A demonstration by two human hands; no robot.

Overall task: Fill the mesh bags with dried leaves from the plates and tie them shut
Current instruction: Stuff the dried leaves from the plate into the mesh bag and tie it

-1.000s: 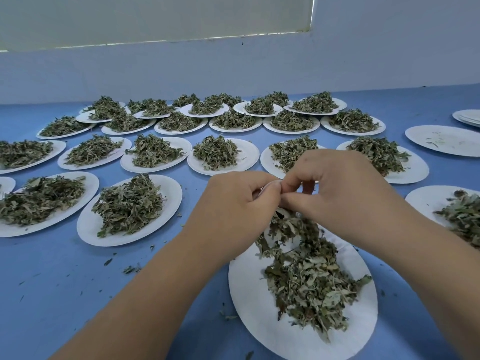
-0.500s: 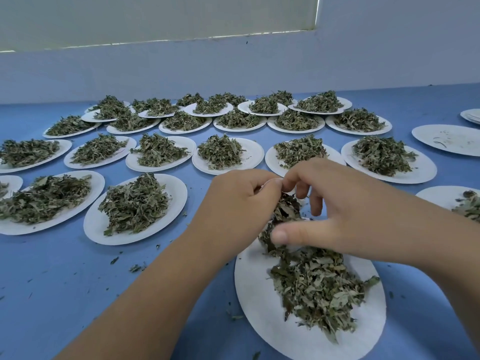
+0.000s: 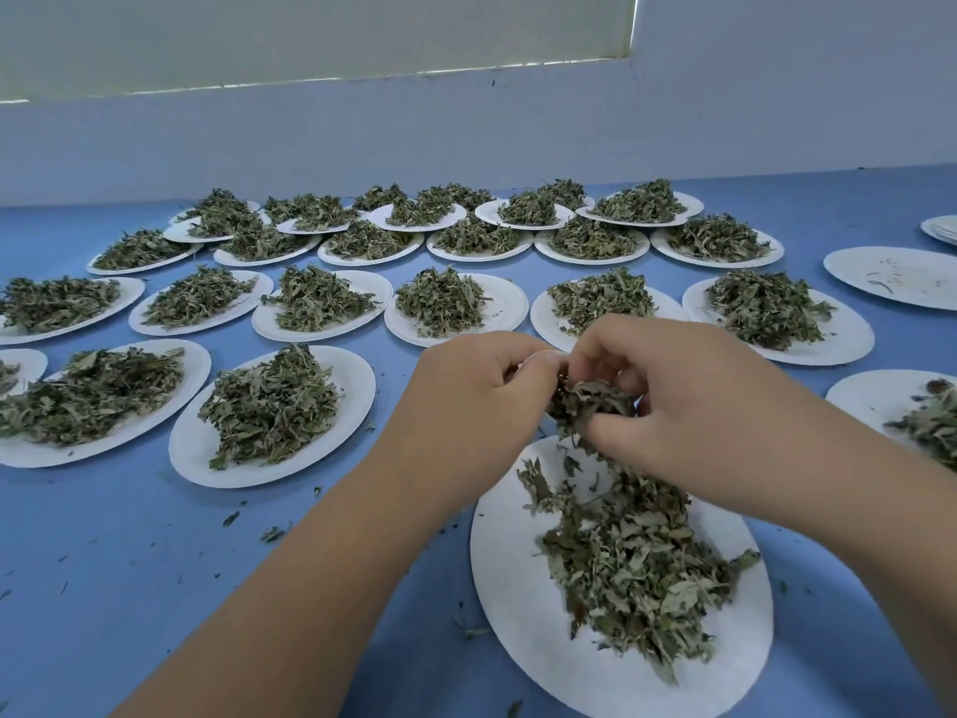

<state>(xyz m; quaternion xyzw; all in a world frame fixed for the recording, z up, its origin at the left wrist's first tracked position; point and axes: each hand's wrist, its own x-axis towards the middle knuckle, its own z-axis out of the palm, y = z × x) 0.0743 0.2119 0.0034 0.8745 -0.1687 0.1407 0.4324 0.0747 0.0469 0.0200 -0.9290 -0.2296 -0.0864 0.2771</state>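
A white paper plate (image 3: 499, 567) lies nearest me with a loose pile of dried green leaves (image 3: 632, 567) on it. Both hands meet just above its far edge. My right hand (image 3: 694, 406) pinches a clump of dried leaves (image 3: 590, 401) between thumb and curled fingers. Thumb to thumb against it, my left hand (image 3: 476, 401) has its fingers curled around the mesh bag, which is almost wholly hidden inside the two hands. The clump sits right at the gap between the hands.
Several white plates heaped with dried leaves (image 3: 269, 412) fill the blue table (image 3: 129, 562) in rows back to the wall. A nearly bare plate (image 3: 896, 277) and a plate stack (image 3: 942, 230) lie far right. Leaf crumbs dot the table at left.
My right hand dipped to the pile, took a clump of leaves and lifted it up to my left hand. The left hand has barely moved.
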